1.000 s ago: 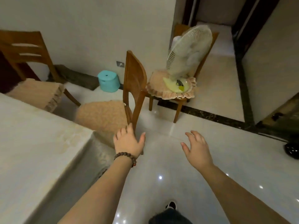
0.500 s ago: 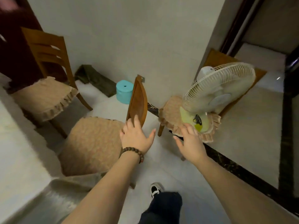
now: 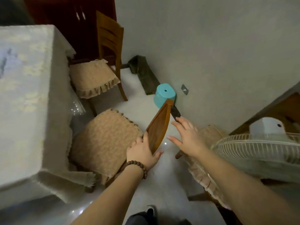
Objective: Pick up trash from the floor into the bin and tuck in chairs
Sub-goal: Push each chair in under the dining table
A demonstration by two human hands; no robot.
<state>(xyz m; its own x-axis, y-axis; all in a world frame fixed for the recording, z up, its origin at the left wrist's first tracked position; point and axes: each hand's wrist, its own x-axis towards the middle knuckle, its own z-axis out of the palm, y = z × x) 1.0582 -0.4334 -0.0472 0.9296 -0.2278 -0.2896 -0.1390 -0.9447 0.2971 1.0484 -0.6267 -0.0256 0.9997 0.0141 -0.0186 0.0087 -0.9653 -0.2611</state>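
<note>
A wooden chair (image 3: 159,125) with a tan frilled cushion stands beside the table (image 3: 27,98), its seat partly under the tablecloth's edge. My left hand (image 3: 142,151) grips the near end of its backrest, thumb on the outer face. Just right of the backrest hovers my right hand (image 3: 186,137), fingers spread, touching nothing. A second cushioned wooden chair (image 3: 103,62) stands farther back at the table's far corner. A teal bin (image 3: 164,95) sits on the floor by the wall, behind the backrest's far end.
A third cushioned chair (image 3: 204,174) at the right carries a white fan (image 3: 263,148), close to my right forearm. A dark cloth (image 3: 142,73) lies along the wall base. A dark red cabinet (image 3: 73,20) stands behind. My shoe (image 3: 151,210) is on the glossy floor.
I have stepped closer and the view has swung left over the table. My left hand went from hovering to gripping the backrest; my right hand moved up beside it.
</note>
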